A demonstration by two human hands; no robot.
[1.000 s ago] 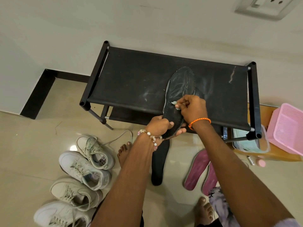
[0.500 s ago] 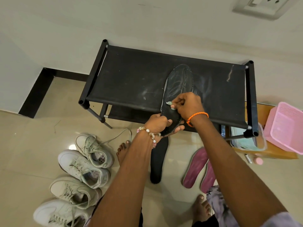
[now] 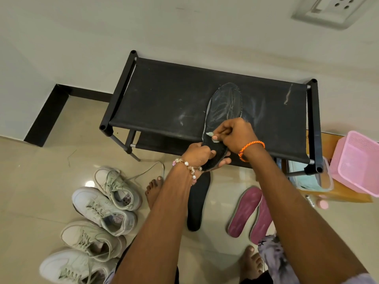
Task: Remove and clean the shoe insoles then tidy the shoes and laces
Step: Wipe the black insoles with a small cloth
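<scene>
A: Where's the black insole (image 3: 222, 111)?

B: Toe end flat on the shoe rack (image 3: 164, 99), heel overhanging. The left hand (image 3: 200, 155) pinches the heel, thumb above, fingers beneath. The right hand (image 3: 233, 134) is curled, pinching a small pale wad (image 3: 210, 134) against the insole.

A: How will it handle?

B: Light and floppy, I'd judge; hold the heel and keep it supported.

A: Anything unclear?

B: The wad, possibly a wipe. The spare black insole (image 3: 195, 206) is partly behind the forearm

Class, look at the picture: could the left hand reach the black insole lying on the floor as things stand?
Probably not yet: the left hand grips the heel of the insole on the rack. The floor insole lies uncovered just below it.
</scene>
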